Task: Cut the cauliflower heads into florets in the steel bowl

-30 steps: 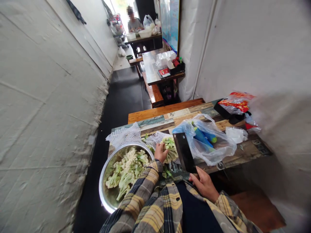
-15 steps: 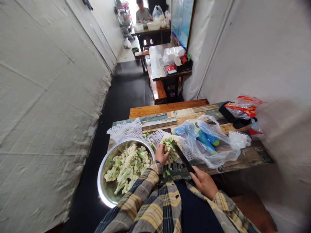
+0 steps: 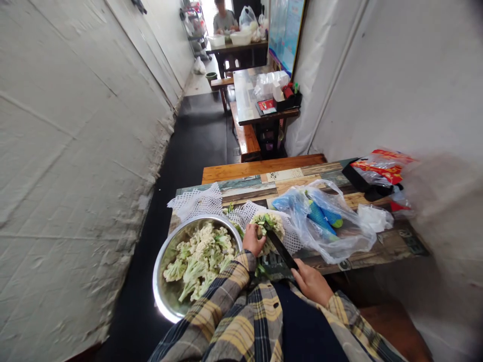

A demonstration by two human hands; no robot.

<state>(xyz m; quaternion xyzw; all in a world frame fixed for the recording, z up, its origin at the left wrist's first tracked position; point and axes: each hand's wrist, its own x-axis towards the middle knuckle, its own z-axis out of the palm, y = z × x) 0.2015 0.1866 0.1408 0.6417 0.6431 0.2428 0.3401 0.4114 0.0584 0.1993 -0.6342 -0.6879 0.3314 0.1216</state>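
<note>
A cauliflower head (image 3: 278,225) with green leaf stubs rests on white foam netting (image 3: 292,240) on the table. My left hand (image 3: 253,240) is closed on its left side. In my right hand (image 3: 312,281) is the handle of a dark-bladed knife (image 3: 281,250); the blade's tip end lies against the cauliflower's stem side. Left of my hands, a steel bowl (image 3: 158,281) holds several cut florets (image 3: 204,251). Green leaf scraps (image 3: 260,270) lie near the table's front edge, below the cauliflower.
Right of the cauliflower lies a clear plastic bag (image 3: 352,236) with blue-netted items (image 3: 320,216). A black box (image 3: 356,176) with red packaging stands at the right end. Beyond are a bench (image 3: 260,168), another table (image 3: 245,95) and a seated person (image 3: 225,21).
The knife has shifted left and lower against the cauliflower, with my right hand moving slightly left. My left hand keeps its hold. The whole view has shifted a little.
</note>
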